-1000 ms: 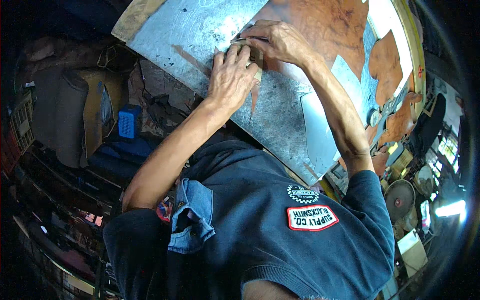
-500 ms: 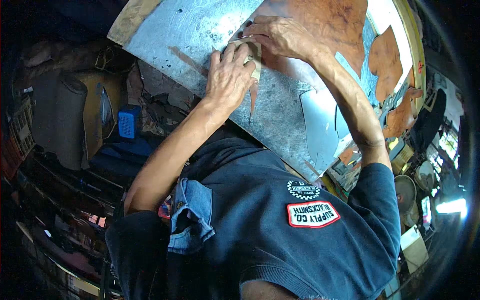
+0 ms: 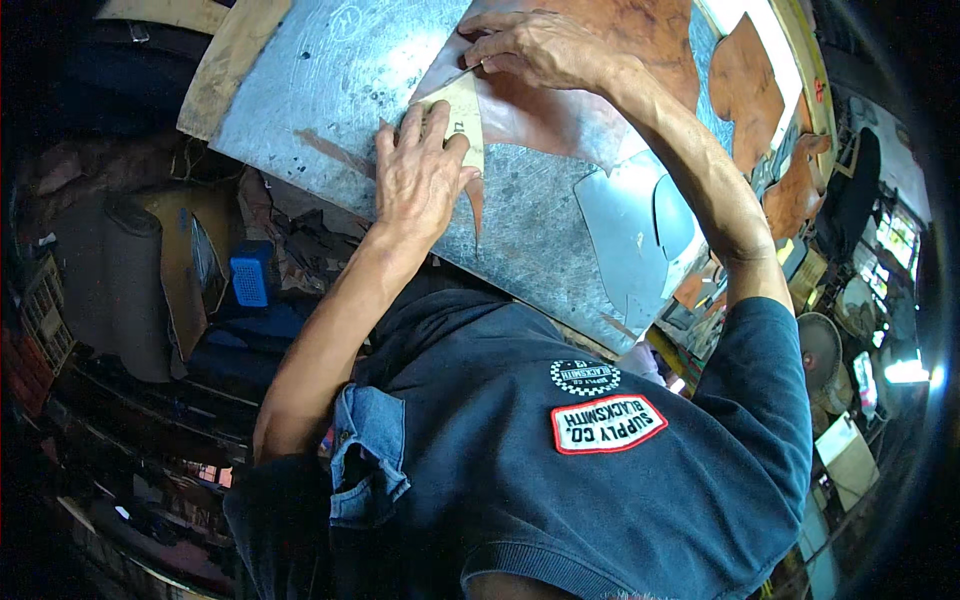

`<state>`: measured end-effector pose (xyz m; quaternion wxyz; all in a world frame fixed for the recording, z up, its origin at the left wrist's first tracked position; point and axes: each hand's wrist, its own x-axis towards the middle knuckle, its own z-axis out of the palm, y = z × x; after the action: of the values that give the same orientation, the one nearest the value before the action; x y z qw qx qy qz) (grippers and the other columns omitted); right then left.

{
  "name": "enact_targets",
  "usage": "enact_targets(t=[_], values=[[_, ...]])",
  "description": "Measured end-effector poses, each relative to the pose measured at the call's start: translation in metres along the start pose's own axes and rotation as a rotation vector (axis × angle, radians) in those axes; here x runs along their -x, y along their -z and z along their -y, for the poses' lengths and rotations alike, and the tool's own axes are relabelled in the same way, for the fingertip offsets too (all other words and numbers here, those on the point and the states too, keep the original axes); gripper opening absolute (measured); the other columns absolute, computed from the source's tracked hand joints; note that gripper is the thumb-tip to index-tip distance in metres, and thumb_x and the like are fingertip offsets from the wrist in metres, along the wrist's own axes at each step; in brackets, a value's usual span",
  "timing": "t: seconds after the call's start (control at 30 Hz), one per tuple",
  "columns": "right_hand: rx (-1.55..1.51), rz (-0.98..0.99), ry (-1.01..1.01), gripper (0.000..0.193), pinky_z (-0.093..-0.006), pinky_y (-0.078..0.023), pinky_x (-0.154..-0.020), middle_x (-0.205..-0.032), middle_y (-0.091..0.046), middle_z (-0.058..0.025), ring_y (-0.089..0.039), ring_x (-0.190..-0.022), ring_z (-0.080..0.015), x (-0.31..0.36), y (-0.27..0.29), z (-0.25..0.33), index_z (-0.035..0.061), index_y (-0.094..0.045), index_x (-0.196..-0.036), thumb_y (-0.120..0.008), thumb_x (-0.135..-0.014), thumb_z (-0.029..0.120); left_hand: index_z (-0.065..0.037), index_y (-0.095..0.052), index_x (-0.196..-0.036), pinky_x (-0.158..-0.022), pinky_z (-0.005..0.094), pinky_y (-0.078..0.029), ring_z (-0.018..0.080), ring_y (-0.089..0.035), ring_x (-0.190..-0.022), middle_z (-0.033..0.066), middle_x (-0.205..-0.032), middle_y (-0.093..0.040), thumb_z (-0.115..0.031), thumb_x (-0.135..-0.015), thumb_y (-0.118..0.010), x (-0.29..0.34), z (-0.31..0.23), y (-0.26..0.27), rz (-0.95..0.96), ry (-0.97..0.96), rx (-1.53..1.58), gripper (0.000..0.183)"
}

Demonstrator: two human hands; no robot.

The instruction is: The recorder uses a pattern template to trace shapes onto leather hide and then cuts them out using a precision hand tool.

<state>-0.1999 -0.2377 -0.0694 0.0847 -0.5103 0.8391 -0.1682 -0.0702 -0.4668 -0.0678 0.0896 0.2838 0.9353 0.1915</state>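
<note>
My left hand (image 3: 415, 178) lies with its fingers spread on a cream pattern piece (image 3: 465, 112), pressing it down. Under the pattern is a large brown leather sheet (image 3: 645, 35), with a pointed strip of it showing below my fingers. At the pattern's far edge my right hand (image 3: 535, 48) is closed on a thin, pointed tool (image 3: 462, 74). Its tip is against the leather beside the pattern; most of the tool is hidden by the fingers, so its kind cannot be made out. All this rests on a scratched metal sheet (image 3: 320, 85).
Right of the pattern lies a smooth grey cut piece (image 3: 625, 235). Farther right are brown leather offcuts (image 3: 745, 85) and scraps near the table's rim. A blue plastic basket (image 3: 250, 275) and a dark grey roll (image 3: 130, 270) stand at the left, below the table.
The view has shifted, so table and hands sit more to the left. My left fingers have drawn back a little, baring more of the pattern. My right hand still grips the tool by its edge.
</note>
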Motion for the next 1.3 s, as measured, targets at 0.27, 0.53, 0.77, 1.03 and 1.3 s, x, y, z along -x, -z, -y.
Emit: enact_targets(t=[0.27, 0.53, 0.77, 1.03, 1.3], values=[[-0.182, 0.045, 0.034, 0.021, -0.0385, -0.048, -0.092, -0.101, -0.065, -0.0162, -0.06, -0.107, -0.031, 0.002, 0.003, -0.021, 0.0051, -0.062, -0.102, -0.057, -0.084, 0.014, -0.008, -0.071, -0.097, -0.1, 0.0512, -0.034, 0.0297, -0.043, -0.127, 0.0136, -0.134, -0.051, -0.033, -0.074, -0.076, 0.0, 0.001, -0.001, 0.016, 0.002, -0.005, 0.035], [-0.346, 0.073, 0.067, 0.018, -0.0388, -0.045, -0.097, -0.102, -0.064, -0.0167, -0.059, -0.109, -0.032, 0.004, 0.016, -0.027, 0.0034, -0.062, -0.101, -0.056, -0.085, 0.011, -0.006, -0.071, -0.097, -0.098, 0.0506, -0.034, 0.0314, -0.045, -0.125, 0.0158, -0.134, -0.051, -0.033, -0.074, -0.076, -0.001, 0.002, 0.002, 0.04, -0.012, -0.004, 0.036], [-0.295, -0.422, -0.709, 0.029, -0.0387, -0.052, -0.081, -0.102, -0.068, -0.0171, -0.066, -0.09, -0.0346, 0.033, -0.021, 0.07, 0.0011, -0.065, -0.112, -0.063, -0.09, 0.02, -0.006, -0.069, -0.103, -0.094, 0.0461, -0.038, 0.0317, -0.049, -0.12, 0.0168, -0.131, -0.052, -0.032, -0.072, -0.078, -0.013, 0.008, 0.009, 0.063, -0.115, -0.028, 0.041], [-0.399, -0.761, -1.147, 0.025, -0.0435, -0.053, -0.081, -0.101, -0.065, -0.0234, -0.065, -0.09, -0.0388, -0.008, -0.061, 0.141, -0.0013, -0.067, -0.108, -0.058, -0.089, 0.012, -0.005, -0.058, -0.124, -0.086, 0.0419, -0.042, 0.029, -0.054, -0.103, 0.0146, -0.139, -0.049, -0.031, -0.068, -0.082, -0.03, 0.013, 0.013, 0.136, -0.188, -0.133, 0.066], [-0.325, -0.747, -1.169, 0.025, -0.044, -0.054, -0.076, -0.1, -0.065, -0.0246, -0.066, -0.084, -0.04, -0.014, -0.068, 0.135, -0.0012, -0.068, -0.106, -0.058, -0.088, 0.013, -0.001, -0.056, -0.126, -0.084, 0.0414, -0.042, 0.0278, -0.054, -0.099, 0.0136, -0.14, -0.049, -0.032, -0.065, -0.084, -0.033, 0.018, 0.011, 0.154, -0.215, -0.151, 0.074]])
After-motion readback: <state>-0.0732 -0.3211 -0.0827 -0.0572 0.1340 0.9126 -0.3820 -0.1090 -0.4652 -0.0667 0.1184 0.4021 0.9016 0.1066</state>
